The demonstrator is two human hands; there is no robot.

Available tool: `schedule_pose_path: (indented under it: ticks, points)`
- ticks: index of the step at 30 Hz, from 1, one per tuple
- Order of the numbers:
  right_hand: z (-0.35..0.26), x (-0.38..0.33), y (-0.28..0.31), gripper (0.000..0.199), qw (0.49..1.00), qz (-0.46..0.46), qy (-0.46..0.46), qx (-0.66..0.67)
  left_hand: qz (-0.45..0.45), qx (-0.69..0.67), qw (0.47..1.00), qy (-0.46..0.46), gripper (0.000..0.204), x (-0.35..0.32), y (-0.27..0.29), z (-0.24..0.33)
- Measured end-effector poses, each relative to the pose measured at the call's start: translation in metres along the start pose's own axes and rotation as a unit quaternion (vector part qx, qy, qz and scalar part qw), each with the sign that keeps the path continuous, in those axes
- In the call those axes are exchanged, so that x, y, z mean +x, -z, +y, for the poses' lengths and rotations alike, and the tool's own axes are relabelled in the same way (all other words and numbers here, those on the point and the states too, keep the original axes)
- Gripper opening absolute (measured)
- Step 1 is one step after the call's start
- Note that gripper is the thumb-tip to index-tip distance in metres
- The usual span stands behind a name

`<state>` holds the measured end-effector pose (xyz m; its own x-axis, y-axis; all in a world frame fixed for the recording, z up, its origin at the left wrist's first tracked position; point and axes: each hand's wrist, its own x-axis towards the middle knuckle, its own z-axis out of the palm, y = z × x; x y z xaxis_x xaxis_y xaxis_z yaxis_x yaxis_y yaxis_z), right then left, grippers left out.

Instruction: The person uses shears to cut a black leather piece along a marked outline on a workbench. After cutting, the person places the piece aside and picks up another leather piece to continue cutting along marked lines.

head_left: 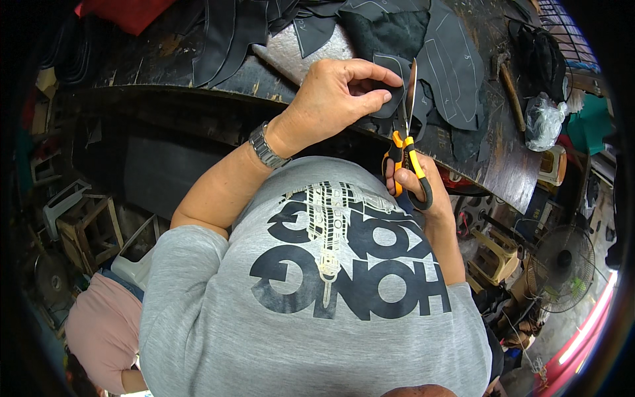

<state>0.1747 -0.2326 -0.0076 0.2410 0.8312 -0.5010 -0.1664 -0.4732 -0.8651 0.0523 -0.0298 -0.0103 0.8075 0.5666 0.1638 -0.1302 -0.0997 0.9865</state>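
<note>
My right hand (423,178) holds scissors (410,142) with yellow, orange and black handles, fingers in the loops. The blades point toward the bench, slightly parted, at the edge of a small black leather-like piece (389,66) with a pale drawn outline. My left hand (334,96), a metal watch on its wrist, closes thumb and forefinger at that piece, just left of the blades. Its other fingers curl under, partly hidden. Right of the blades lies a larger black piece (453,66) with pale outlines.
The dark worn bench (165,59) carries more black cut pieces (225,40) and a pale speckled slab (317,49). A hammer (512,96) and a clear plastic bag (546,122) lie at right. Stools (495,257) and a fan (564,259) stand nearby. Another person in pink (102,331) is at lower left.
</note>
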Motion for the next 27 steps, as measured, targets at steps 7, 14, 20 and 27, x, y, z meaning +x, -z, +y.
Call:
schedule_pose_path:
  ticks: [7, 14, 20, 27]
  points:
    - [-0.008, -0.008, 0.006, 0.053, 0.997, -0.051, -0.05, -0.028, -0.007, 0.072, 0.997, 0.0, 0.018, 0.0, 0.011, 0.007]
    - [-0.009, -0.002, 0.0, 0.054, 0.997, -0.058, -0.015, 0.043, -0.043, 0.029, 0.999, 0.009, 0.017, -0.003, 0.005, 0.008]
    - [-0.007, 0.003, -0.004, 0.053, 0.999, -0.042, 0.007, 0.001, -0.039, 0.013, 0.999, 0.024, 0.017, -0.005, 0.007, 0.011]
    - [-0.002, 0.004, -0.007, 0.053, 0.999, -0.008, 0.023, -0.043, -0.043, 0.034, 0.998, 0.022, 0.017, -0.005, 0.008, 0.012]
